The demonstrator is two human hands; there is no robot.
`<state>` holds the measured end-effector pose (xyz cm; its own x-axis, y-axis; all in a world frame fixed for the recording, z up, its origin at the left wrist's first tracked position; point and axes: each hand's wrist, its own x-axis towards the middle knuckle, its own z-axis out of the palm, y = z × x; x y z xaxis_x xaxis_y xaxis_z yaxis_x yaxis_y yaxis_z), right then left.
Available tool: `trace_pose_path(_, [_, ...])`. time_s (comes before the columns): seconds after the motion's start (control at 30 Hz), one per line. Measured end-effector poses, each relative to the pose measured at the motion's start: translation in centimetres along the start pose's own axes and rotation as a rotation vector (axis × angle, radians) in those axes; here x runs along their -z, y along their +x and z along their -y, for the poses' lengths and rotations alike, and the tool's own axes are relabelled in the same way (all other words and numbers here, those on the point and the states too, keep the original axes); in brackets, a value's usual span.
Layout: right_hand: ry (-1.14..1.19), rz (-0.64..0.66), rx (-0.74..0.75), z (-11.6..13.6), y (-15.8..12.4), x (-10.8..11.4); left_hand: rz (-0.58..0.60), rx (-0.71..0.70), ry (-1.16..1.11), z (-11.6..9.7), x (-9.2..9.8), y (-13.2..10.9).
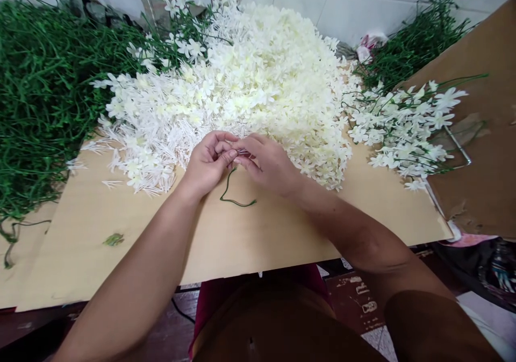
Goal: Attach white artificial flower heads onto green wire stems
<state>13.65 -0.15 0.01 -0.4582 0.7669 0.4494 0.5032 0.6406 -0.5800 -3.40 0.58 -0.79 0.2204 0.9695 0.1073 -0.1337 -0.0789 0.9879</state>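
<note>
My left hand point(212, 155) and my right hand point(268, 160) meet over the middle of the board, fingertips pinched close together. From beneath my left fingertips a thin green artificial stem point(237, 204) trails down toward me in a bent curve. Thin pale strands point(243, 151) show between the fingers of my right hand; what they belong to is mostly hidden. Just beyond both hands rises a large heap of white and cream artificial flowers point(258, 82), with white stamen-like pieces point(181, 139) along its near left side.
Green artificial stems point(44, 93) pile high at the left, with more stems point(419, 42) at the back right. Flowered stems point(407, 125) lie against a cardboard box point(475, 136) on the right. A small leaf piece point(113, 239) rests on the tan board point(258, 244).
</note>
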Motion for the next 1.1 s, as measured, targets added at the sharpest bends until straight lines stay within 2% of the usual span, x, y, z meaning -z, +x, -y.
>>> trace_pose_path(0.13, [0.198,-0.002,-0.122,-0.1,0.2,0.0,0.055,0.021,-0.038,0.0,-0.1,0.0])
trace_pose_path(0.2, [0.200,-0.018,-0.137,-0.8,0.6,0.7,0.054,0.011,-0.027,0.1,-0.1,0.0])
trace_pose_path(0.27, [0.090,-0.071,-0.121,-1.7,1.0,1.2,0.028,-0.008,0.013,0.4,-0.1,0.0])
trace_pose_path(0.33, [-0.119,-0.110,-0.073,-2.8,1.6,1.3,0.001,-0.025,0.087,0.8,0.0,0.0])
trace_pose_path(0.43, [-0.454,-0.047,-0.041,-4.4,2.4,0.8,0.003,-0.046,0.225,1.4,0.3,-0.1])
trace_pose_path(0.53, [-0.602,0.016,-0.099,-5.6,2.8,0.0,0.026,-0.052,0.308,1.7,0.5,-0.1])
trace_pose_path(0.7, [-0.542,-0.042,-0.142,-6.2,2.6,-0.1,0.032,-0.054,0.356,1.4,0.5,-0.2])
trace_pose_path(0.9, [-0.405,-0.223,-0.023,-5.4,2.1,1.4,0.028,-0.058,0.368,1.0,0.4,-0.3])
trace_pose_path(1.0, [-0.317,-0.250,-0.030,-3.9,1.5,2.0,0.094,-0.061,0.346,0.1,0.1,-0.7])
trace_pose_path(1.1, [-0.225,-0.221,-0.032,-2.0,0.7,2.2,0.193,-0.060,0.221,-1.9,-0.6,-1.9])
